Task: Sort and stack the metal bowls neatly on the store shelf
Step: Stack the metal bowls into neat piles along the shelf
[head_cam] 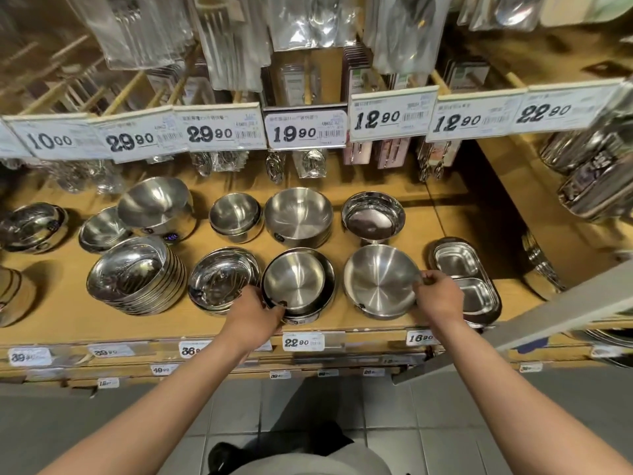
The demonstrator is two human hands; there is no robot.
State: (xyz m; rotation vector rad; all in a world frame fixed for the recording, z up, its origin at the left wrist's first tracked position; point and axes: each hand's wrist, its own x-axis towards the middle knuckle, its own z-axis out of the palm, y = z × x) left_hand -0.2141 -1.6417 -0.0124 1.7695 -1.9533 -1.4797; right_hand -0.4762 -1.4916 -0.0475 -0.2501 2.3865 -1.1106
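Left hand (255,311): fingers curled onto the near-left rim of the centre front bowl stack (297,282); gripping it.
Right hand (438,294): fingers and thumb pinch the right rim of the wide brushed bowl (380,281), which sits at front right of the shelf (51,313).
Centre front bowl stack: brushed bowl nested in a darker-rimmed one, near the shelf's front edge, just beside the wide brushed bowl.
Left of the hands: shiny bowl stack (221,281) touching or nearly touching the centre stack; further left a tall tilted bowl stack (137,274).
Right of the hands: two-compartment steel tray (466,277), just beside the right hand.
Back row: small bowl (234,216), flat-bottomed bowl (298,216), footed bowl (373,216), large tilted bowl (156,204).
Above: price tags (305,130) on a rail; packaged cutlery (308,22) hanging.
Below: tiled floor (239,406).
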